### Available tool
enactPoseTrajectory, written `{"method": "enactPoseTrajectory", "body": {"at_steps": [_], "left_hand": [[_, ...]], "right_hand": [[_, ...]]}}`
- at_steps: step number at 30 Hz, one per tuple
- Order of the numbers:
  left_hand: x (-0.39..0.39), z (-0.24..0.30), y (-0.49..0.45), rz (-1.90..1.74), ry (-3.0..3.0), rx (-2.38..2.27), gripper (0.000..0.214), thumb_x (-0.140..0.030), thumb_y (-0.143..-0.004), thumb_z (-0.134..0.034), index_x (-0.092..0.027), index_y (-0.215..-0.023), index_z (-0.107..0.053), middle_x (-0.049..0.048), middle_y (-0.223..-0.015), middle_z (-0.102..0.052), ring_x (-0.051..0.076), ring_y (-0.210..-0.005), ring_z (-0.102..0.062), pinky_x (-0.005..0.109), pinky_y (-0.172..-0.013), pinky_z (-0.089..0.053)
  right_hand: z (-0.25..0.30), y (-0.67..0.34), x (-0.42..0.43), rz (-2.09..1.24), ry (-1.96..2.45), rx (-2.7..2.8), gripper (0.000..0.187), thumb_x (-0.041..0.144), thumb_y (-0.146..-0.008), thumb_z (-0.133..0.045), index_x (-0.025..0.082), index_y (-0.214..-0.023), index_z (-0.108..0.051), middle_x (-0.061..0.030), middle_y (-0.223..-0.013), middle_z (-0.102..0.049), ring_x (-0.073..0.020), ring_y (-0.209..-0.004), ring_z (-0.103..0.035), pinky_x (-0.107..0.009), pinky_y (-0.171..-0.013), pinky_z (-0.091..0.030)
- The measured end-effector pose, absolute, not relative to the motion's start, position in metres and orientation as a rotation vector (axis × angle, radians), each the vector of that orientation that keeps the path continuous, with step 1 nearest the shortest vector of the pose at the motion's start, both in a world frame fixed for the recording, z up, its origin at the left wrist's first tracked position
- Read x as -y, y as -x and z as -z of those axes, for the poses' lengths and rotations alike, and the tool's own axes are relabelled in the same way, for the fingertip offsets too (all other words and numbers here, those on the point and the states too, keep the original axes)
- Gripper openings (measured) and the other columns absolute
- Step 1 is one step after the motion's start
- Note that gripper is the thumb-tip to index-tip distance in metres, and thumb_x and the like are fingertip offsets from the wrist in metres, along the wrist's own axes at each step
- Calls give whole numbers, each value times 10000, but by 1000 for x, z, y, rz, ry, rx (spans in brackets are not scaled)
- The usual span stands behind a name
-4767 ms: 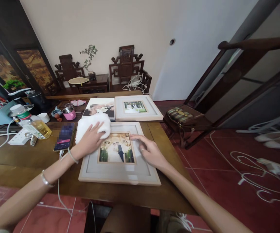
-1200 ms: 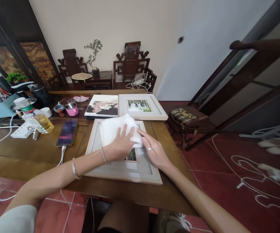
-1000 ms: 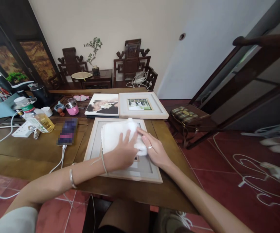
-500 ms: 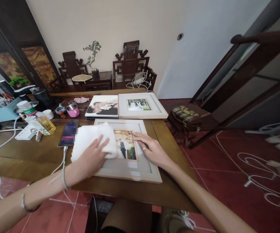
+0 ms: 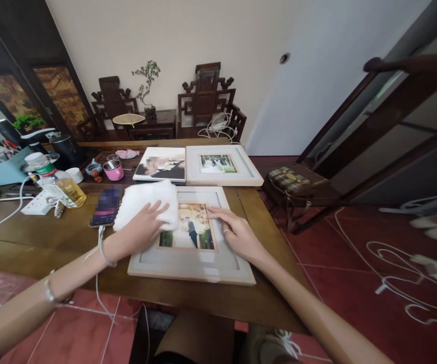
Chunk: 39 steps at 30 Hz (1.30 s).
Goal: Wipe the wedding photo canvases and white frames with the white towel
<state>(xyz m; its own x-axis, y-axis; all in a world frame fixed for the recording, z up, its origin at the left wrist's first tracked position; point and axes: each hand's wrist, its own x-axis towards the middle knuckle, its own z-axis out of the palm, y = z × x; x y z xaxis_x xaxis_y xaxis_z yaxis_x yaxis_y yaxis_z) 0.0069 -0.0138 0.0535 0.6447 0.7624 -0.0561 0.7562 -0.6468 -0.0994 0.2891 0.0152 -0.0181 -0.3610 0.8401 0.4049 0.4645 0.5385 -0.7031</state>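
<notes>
A white cloth [image 5: 138, 197] lies folded over the upper left of a pale wooden picture frame [image 5: 191, 277], hiding that corner. My left hand [image 5: 146, 227] rests on the cloth with its fingers spread flat, pressing it against the glass. My right hand [image 5: 237, 232] lies on the glass on the other side, fingers stretched out and touching the right edge of the small photo [image 5: 193, 232] of a couple. Whether the left thumb tucks under the cloth I cannot see.
Behind stand another framed photo [image 5: 249, 169] and a photo panel [image 5: 160, 172]. Left are a phone [image 5: 106, 207] on a cable, a bottle [image 5: 67, 189], a power strip [image 5: 38, 202] and a pink cup [image 5: 114, 171]. A chair with a plaid bag [image 5: 289, 179] is at right.
My left hand and the cloth have moved up, away from me, uncovering the photo's left side and the frame's lower left corner. The right hand stays nearly where it was.
</notes>
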Motion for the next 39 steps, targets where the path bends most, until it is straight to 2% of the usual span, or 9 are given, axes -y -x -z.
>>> {"method": "enactPoseTrajectory", "body": {"at_steps": [4, 8, 14, 18, 22, 29, 31, 34, 39], "left_hand": [[86, -62, -10, -84, 2977, 1165, 258, -153, -946, -441, -212, -1082, -653, 73, -1546, -300, 265, -1451, -193, 475, -1159, -272], [111, -64, -16, -35, 3030, 1173, 256, -145, -941, -450, -194, -1097, -647, 75, -1581, -203, 262, -1460, -144, 452, -1181, -234], [34, -48, -17, -70, 2880, 1217, 277, -233, -949, -490, -195, -1181, -637, 131, -1557, -249, 306, -1449, -173, 530, -1155, -202], [-26, -45, -18, -60, 2736, 1237, 322, -263, -973, -457, -162, -1240, -607, 146, -1556, -239, 311, -1452, -155, 515, -1153, -197], [-49, -45, -23, -17, 2667, 1297, 323, -291, -980, -451, -161, -1223, -620, 132, -1559, -241, 324, -1446, -175, 505, -1147, -214], [34, -53, -29, -127, 2871, 1212, 282, -204, -971, -431, -214, -1165, -635, 99, -1539, -310, 300, -1426, -262, 500, -1107, -311], [70, -58, -30, -112, 2982, 1119, 279, -194, -961, -447, -253, -1164, -629, 58, -1555, -284, 281, -1434, -246, 475, -1117, -315], [104, -61, -32, -73, 3020, 1046, 255, -184, -921, -513, -221, -1142, -633, 89, -1568, -238, 302, -1443, -210, 470, -1133, -298], [81, -48, -35, -16, 2962, 1111, 268, -175, -927, -501, -224, -1158, -628, 106, -1554, -274, 277, -1436, -243, 470, -1134, -289]], "right_hand": [[17, -287, -15, -621, 1054, 1985, 566, -34, -653, -381, 233, -1033, -703, -59, -1283, -639, -207, -1249, -549, -451, -1078, -408], [17, -288, -14, -621, 1064, 1977, 563, -28, -651, -390, 232, -1036, -708, -65, -1272, -646, -224, -1235, -561, -457, -1064, -418], [17, -289, -14, -617, 1039, 1974, 540, -15, -675, -382, 234, -1040, -693, -66, -1272, -644, -216, -1236, -557, -453, -1058, -421], [18, -291, -14, -620, 1027, 1987, 521, -5, -696, -379, 237, -1044, -684, -66, -1280, -639, -213, -1241, -554, -454, -1057, -420], [18, -291, -14, -613, 1044, 1986, 508, 1, -710, -373, 225, -1045, -683, -72, -1271, -643, -206, -1237, -558, -437, -1061, -421], [18, -287, -15, -619, 1083, 1950, 526, -11, -675, -381, 198, -1041, -694, -84, -1258, -652, -213, -1220, -573, -427, -1073, -412], [19, -286, -15, -619, 1079, 1936, 533, -15, -656, -390, 204, -1033, -698, -75, -1244, -660, -211, -1212, -578, -418, -1071, -414], [19, -286, -15, -626, 1069, 1936, 534, -15, -647, -394, 208, -1025, -700, -73, -1229, -668, -214, -1209, -580, -419, -1064, -419], [19, -287, -15, -641, 1072, 1935, 511, -3, -673, -392, 214, -1025, -691, -74, -1247, -658, -210, -1220, -571, -421, -1064, -413]]}}
